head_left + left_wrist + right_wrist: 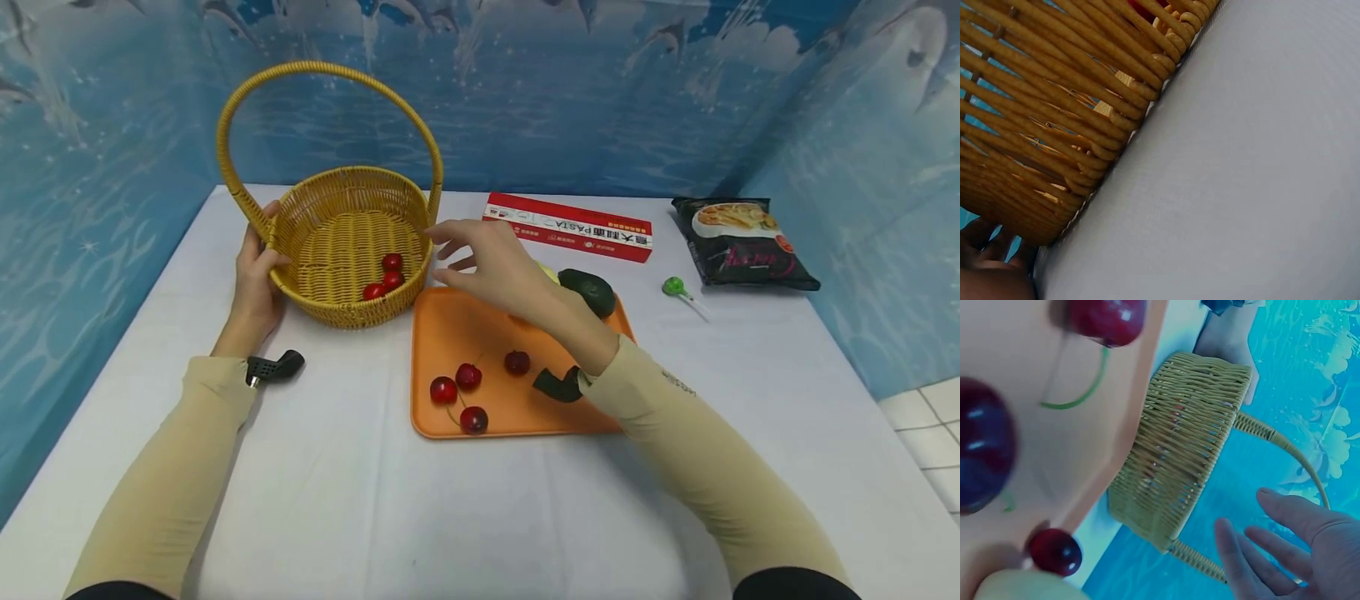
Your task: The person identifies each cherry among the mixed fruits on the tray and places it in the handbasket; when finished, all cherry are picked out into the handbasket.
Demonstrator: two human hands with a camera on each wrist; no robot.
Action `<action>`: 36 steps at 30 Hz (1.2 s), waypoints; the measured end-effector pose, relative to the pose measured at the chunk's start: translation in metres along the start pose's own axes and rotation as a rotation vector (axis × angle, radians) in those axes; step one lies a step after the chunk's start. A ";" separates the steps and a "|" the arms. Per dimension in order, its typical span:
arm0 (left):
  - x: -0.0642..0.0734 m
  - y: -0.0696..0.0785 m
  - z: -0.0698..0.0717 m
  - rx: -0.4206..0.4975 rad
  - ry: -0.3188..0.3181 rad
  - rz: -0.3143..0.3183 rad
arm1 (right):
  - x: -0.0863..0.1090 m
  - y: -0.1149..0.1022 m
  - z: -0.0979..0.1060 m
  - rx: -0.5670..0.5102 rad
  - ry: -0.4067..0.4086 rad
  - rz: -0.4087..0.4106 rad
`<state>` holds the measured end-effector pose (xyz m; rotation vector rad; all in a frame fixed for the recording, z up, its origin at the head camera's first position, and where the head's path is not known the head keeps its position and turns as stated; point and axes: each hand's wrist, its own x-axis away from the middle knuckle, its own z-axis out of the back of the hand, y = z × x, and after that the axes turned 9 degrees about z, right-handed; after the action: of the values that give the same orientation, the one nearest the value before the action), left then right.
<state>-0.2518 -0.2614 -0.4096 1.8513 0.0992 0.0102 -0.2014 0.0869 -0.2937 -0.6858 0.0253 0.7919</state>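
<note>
A yellow woven basket (352, 312) with a tall hoop handle stands on the table, several red cherries (392, 280) inside it. My left hand (257, 271) grips its left side, thumb over the rim by the handle's foot. Part of that hand shows against the weave in the left wrist view. Close to the basket's right rim, my right hand (495, 262) hovers above an orange tray (442, 333), fingers loosely spread and nothing between them. More dark cherries (468, 377), some with stems, lie on the tray's front part. My right forearm covers some of the tray.
A dark green oblong fruit or vegetable (587, 292) lies at the tray's back right, beside something yellow partly hidden by my arm. Behind the tray is a red pasta box (570, 227). To the right lie a green lollipop (674, 287) and a black food bag (742, 243).
</note>
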 end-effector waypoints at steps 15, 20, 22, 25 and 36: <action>0.000 -0.001 0.000 0.005 -0.001 0.007 | 0.060 0.015 0.010 0.017 0.000 -0.071; 0.000 -0.001 0.000 0.006 0.005 0.005 | 0.077 0.019 0.011 -0.050 0.007 -0.086; 0.000 0.000 0.000 0.005 0.006 0.002 | 0.084 0.021 0.011 -0.062 0.011 -0.085; 0.000 0.000 0.000 0.002 0.007 0.002 | 0.094 0.024 0.009 -0.041 0.002 -0.084; 0.002 0.001 0.000 0.002 0.017 0.001 | 0.118 0.031 0.003 0.030 -0.183 -0.158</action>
<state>-0.2499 -0.2614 -0.4086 1.8531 0.1101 0.0259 -0.1378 0.1802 -0.3405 -0.5777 -0.1806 0.6982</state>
